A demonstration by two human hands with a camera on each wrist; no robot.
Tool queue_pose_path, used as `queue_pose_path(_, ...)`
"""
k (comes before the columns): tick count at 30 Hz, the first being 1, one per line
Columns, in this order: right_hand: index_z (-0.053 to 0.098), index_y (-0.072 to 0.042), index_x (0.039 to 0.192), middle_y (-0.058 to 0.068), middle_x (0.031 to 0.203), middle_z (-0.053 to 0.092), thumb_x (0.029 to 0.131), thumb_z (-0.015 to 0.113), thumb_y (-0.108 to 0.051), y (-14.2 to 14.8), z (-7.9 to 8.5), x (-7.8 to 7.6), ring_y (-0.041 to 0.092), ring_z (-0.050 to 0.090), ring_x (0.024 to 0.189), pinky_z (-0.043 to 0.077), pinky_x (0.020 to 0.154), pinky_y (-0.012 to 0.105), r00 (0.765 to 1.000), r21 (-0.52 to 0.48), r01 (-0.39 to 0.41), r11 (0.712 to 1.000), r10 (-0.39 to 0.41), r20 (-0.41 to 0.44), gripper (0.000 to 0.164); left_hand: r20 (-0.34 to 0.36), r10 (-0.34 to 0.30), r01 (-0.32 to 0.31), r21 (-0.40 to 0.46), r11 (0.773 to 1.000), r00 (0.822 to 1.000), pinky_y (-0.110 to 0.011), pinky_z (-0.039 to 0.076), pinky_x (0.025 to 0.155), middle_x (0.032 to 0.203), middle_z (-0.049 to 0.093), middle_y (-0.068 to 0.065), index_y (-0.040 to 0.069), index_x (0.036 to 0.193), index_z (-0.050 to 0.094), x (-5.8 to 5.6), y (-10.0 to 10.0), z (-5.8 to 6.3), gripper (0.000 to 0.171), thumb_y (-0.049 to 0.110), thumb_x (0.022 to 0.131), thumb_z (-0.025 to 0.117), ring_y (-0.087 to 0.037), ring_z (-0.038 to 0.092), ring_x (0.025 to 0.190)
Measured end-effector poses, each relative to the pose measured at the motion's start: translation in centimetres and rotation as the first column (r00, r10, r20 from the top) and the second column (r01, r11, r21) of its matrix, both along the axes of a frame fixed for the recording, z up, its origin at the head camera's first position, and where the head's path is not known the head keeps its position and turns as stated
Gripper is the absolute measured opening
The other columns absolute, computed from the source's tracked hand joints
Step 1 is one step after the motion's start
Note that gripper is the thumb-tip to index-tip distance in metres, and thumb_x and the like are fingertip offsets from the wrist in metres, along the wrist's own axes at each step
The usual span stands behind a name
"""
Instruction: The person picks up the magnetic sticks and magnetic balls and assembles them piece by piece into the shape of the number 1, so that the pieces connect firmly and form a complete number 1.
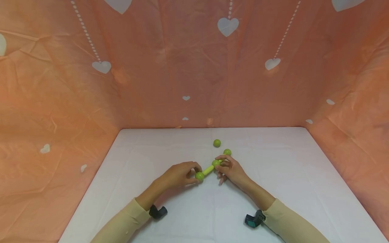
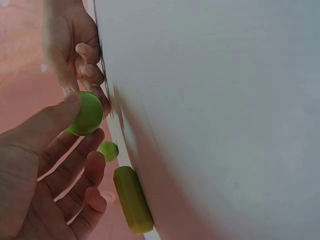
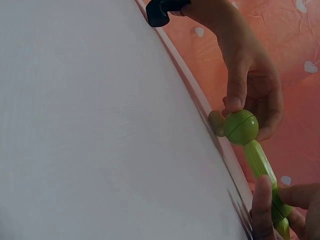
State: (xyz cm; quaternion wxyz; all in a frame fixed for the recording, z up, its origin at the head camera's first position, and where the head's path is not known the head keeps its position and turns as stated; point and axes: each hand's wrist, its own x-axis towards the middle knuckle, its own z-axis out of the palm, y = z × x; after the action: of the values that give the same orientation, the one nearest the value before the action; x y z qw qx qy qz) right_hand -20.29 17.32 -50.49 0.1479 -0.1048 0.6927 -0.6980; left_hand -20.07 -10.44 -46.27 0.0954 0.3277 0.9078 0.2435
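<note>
Several green balls and yellow-green ribbed rods are joined in a slanting chain. My left hand [image 1: 182, 173] pinches the near-left end ball [image 1: 199, 176] between thumb and fingers; that same ball [image 2: 87, 114] shows close up in the left wrist view. From it a rod [image 1: 208, 170] runs to the middle ball [image 1: 216, 163], which my right hand [image 1: 232, 170] pinches. Past the right fingers, a further ball [image 1: 227, 152] sits at the far end, its rod mostly covered. In the right wrist view, the rod [image 3: 260, 160] spans between both hands.
A loose green ball [image 1: 217, 143] lies on the white table [image 1: 136, 148] behind the chain. One separate olive-green rod [image 2: 133, 200] rests near my left hand, hidden in the head view. Orange heart-patterned cloth [image 1: 188, 67] encloses the back and sides. Black wrist cameras [image 1: 158, 212] hang at both cuffs.
</note>
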Motion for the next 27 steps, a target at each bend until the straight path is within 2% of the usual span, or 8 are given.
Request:
queue_pose_path(10, 0.049, 0.006, 0.145, 0.013, 0.087, 0.067, 0.105, 0.069, -0.007, 0.04, -0.25, -0.14, 0.016, 0.067, 0.065, 0.063, 0.060, 0.038, 1.000, 0.011, 0.004, 1.000, -0.004, -0.001, 0.046, 0.012, 0.009, -0.009, 0.004, 1.000, 1.000, -0.036, 0.057, 0.088, 0.116, 0.074, 0.008, 0.024, 0.122, 0.070, 0.09, 0.18, 0.15, 0.033, 0.028, 0.094, 0.087, -0.014, 0.067, 0.103)
queue_pose_path(27, 0.047, 0.008, 0.146, 0.014, 0.087, 0.067, 0.105, 0.068, -0.005, -0.04, -0.01, -0.03, 0.016, 0.068, 0.064, 0.063, 0.060, 0.039, 1.000, 0.002, 0.008, 1.000, -0.008, 0.005, 0.047, -0.035, -0.013, 0.013, 0.000, 1.000, 0.999, -0.036, 0.056, 0.088, 0.118, 0.073, 0.010, 0.025, 0.124, 0.068, 0.04, -0.14, -0.13, 0.034, 0.032, 0.096, 0.085, -0.012, 0.066, 0.103)
